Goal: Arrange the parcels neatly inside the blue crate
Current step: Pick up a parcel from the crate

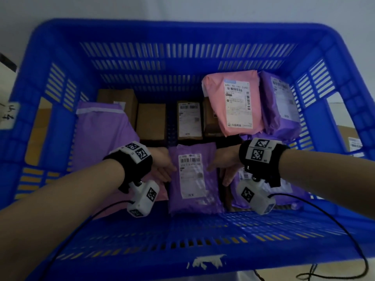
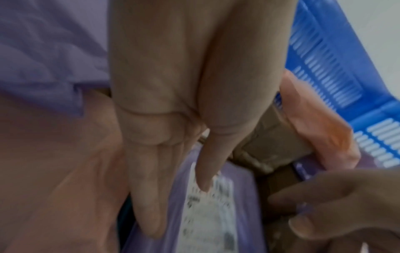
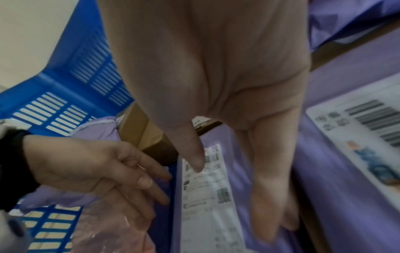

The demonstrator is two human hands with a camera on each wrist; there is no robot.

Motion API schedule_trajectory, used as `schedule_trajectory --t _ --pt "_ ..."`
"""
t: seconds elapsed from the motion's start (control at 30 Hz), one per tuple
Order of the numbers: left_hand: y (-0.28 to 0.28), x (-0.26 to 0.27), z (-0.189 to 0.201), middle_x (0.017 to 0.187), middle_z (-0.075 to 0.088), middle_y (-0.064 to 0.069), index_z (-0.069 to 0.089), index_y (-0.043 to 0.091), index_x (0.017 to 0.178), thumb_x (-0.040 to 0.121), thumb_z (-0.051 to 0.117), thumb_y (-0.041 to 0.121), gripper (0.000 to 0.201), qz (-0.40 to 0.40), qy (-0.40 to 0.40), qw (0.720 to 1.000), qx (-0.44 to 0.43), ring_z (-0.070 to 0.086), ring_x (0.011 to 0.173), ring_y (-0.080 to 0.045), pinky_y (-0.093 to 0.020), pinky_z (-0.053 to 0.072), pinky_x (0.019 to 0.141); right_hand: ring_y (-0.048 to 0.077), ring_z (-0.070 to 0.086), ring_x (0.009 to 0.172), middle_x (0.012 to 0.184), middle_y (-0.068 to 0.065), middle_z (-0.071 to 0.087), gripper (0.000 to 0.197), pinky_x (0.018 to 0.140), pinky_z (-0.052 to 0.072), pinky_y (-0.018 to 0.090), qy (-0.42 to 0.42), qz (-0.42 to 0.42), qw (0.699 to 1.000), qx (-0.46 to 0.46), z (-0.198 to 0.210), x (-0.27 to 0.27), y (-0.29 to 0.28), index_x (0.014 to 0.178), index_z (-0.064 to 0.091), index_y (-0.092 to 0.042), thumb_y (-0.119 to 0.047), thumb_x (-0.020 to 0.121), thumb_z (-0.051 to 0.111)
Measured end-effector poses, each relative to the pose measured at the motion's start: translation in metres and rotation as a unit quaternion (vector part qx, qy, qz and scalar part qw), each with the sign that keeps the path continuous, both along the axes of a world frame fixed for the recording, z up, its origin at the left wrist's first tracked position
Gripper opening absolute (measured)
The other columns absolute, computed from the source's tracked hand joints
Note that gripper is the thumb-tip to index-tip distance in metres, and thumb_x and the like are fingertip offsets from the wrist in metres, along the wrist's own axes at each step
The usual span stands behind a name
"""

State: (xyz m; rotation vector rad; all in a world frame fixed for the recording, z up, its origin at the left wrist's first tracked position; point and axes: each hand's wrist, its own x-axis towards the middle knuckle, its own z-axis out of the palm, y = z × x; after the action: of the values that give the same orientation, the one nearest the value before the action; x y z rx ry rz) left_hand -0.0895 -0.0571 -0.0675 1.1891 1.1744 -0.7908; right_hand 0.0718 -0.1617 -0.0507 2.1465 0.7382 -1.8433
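Observation:
A purple parcel [image 1: 192, 179] with a white label lies flat at the front middle of the blue crate [image 1: 182, 31]. My left hand [image 1: 162, 167] lies along its left edge with straight fingers [image 2: 147, 205] and the thumb tip on the label. My right hand [image 1: 221, 165] flanks the right edge the same way, fingers [image 3: 268, 196] straight and thumb on the label. Both hands touch the parcel [image 3: 207, 205]; neither curls round it. A pink parcel [image 2: 54, 171] lies under my left hand.
Cardboard boxes [image 1: 151, 120] stand in a row at the back. A pink parcel [image 1: 233, 102] and a purple one [image 1: 282, 106] lean at the back right. A large purple parcel [image 1: 101, 134] fills the left; another labelled purple one [image 1: 284, 191] lies front right.

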Motion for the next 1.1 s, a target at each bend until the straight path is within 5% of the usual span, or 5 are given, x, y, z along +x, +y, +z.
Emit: schedule_trajectory --t 0.13,0.23,0.33,0.47,1.1 --pt "0.019 -0.001 0.009 0.096 0.064 -0.019 0.055 -0.003 0.116 0.092 0.051 -0.003 0.024 0.087 -0.092 0.989 0.075 0.065 0.075 -0.023 -0.027 0.056 0.068 0.023 0.057 0.056 0.084 0.015 0.064 0.030 0.038 0.048 0.020 -0.069 0.124 0.986 0.092 0.036 -0.013 0.017 0.092 0.055 0.002 -0.028 0.094 0.053" --pt "0.039 -0.009 0.016 0.088 0.059 -0.015 0.055 0.000 0.111 0.091 0.050 -0.005 0.021 0.196 -0.111 0.961 0.160 0.059 0.066 -0.019 -0.022 0.055 0.051 0.019 0.059 0.068 0.088 0.007 0.062 0.029 0.050 0.049 0.024 -0.099 0.187 0.956 0.202 0.049 -0.030 0.041 0.110 0.055 -0.003 -0.026 0.093 0.051" --pt "0.054 -0.018 0.016 0.105 0.060 -0.018 0.053 -0.002 0.124 0.092 0.048 -0.003 0.032 0.207 -0.100 0.942 0.245 0.058 0.080 -0.024 -0.029 0.051 0.066 0.025 0.057 0.104 0.125 0.013 0.056 0.045 0.081 0.051 0.029 -0.078 0.134 0.950 0.270 0.038 -0.048 0.066 0.131 0.043 -0.002 -0.024 0.093 0.052" --pt "0.058 -0.021 0.018 0.135 0.050 -0.023 0.048 -0.006 0.131 0.092 0.042 -0.002 0.040 0.154 -0.068 0.936 0.309 0.051 0.121 -0.035 -0.035 0.044 0.097 0.026 0.056 0.108 0.126 0.012 0.054 0.049 0.079 0.044 0.028 -0.037 -0.012 0.950 0.309 0.008 -0.066 0.094 0.134 0.037 -0.002 -0.020 0.091 0.055" --pt "0.065 -0.013 -0.014 0.145 0.040 -0.022 0.035 -0.004 0.141 0.092 0.036 0.001 0.050 0.226 -0.086 0.937 0.251 0.042 0.130 -0.038 -0.045 0.037 0.110 0.034 0.063 0.102 0.114 0.021 0.063 0.045 0.085 0.055 0.044 -0.008 -0.276 0.925 0.260 -0.050 -0.054 0.118 0.119 0.053 0.007 -0.012 0.080 0.065"
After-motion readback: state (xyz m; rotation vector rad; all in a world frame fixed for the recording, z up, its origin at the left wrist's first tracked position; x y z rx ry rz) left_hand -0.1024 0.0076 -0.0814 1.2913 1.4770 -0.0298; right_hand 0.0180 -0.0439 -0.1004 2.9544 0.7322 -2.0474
